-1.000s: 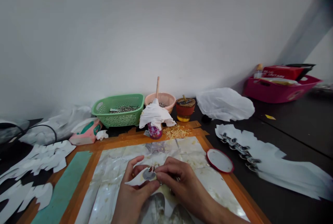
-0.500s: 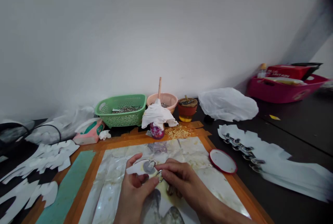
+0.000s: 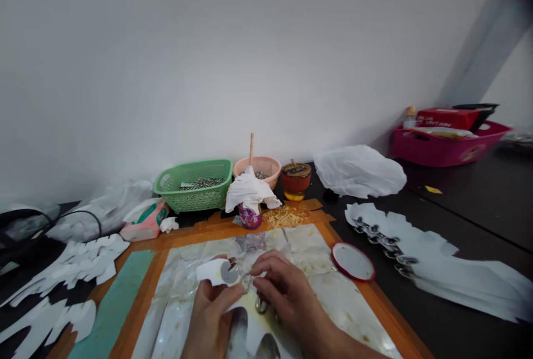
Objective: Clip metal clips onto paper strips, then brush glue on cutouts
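My left hand (image 3: 210, 310) pinches a white paper cut-out (image 3: 212, 272) that carries a grey metal disc (image 3: 229, 273). My right hand (image 3: 287, 287) sits just beside it, its fingers around small metal rings (image 3: 246, 283), and another ring (image 3: 261, 305) hangs below them. The rings seem joined to the disc, though my fingers partly hide the link. Both hands are over a creased, stained foil-like sheet (image 3: 300, 248) framed by orange tape on the work board.
Beyond the board stand a green basket of metal pieces (image 3: 195, 200), a pink bowl (image 3: 257, 165), a small jar (image 3: 296, 178) and wood shavings (image 3: 283, 217). A red-rimmed lid (image 3: 353, 262) lies right of the sheet. White paper cut-outs lie on both sides, some strung with metal rings (image 3: 385, 242).
The paper cut-out and disc have shifted slightly left and turned in my left hand. My right hand has moved slightly up, and the view has tilted a little.
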Motion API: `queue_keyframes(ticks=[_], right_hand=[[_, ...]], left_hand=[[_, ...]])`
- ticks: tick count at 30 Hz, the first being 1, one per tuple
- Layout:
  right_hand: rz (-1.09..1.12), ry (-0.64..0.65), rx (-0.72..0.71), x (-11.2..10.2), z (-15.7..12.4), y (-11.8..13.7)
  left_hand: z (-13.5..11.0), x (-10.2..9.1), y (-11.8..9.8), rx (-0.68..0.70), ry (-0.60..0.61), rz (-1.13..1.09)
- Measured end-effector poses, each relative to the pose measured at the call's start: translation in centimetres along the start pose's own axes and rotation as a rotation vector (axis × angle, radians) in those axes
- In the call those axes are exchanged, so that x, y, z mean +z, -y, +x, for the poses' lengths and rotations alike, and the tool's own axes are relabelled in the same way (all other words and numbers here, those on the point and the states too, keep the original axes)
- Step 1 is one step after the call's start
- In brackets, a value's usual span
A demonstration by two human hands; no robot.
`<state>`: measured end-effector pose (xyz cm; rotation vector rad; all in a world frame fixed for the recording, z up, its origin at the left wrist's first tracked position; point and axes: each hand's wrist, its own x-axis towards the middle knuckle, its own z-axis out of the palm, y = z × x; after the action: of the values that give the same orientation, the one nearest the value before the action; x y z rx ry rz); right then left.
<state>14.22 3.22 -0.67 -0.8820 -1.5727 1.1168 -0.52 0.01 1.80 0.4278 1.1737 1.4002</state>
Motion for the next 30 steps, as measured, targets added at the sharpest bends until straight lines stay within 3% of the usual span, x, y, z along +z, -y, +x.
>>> queue_keyframes(ticks=[2, 10, 16, 20, 24, 30], right_hand=[[-0.061, 0.002, -0.11, 0.0, -0.1, 0.2], [-0.09, -0.012, -0.142, 0.2, -0.2, 0.3], [-0.174, -0.021, -0.278, 0.0, -0.4, 0.2], [-0.211, 0.083, -0.181, -0.4, -0.3, 1.1], [-0.198, 0.178, -0.145, -0.8, -0.4, 2.4], [-0.196, 0.179, -0.111, -1.3, -0.8, 2.9]], left_hand=[[0.2, -0.1, 0.0, 0.023, -0.021, 0.0], [-0.4, 0.3, -0.1, 0.067, -0.018, -0.043], [-0.4, -0.2, 0.6, 0.106, -0.036, -0.042], [-0.4, -0.9, 1.3, 0.031, -0.063, -0.041], [-1.3, -1.3, 1.7, 0.048, -0.076, -0.05], [-2.5, -1.4, 2.6, 0.041, -0.042, -0.084]])
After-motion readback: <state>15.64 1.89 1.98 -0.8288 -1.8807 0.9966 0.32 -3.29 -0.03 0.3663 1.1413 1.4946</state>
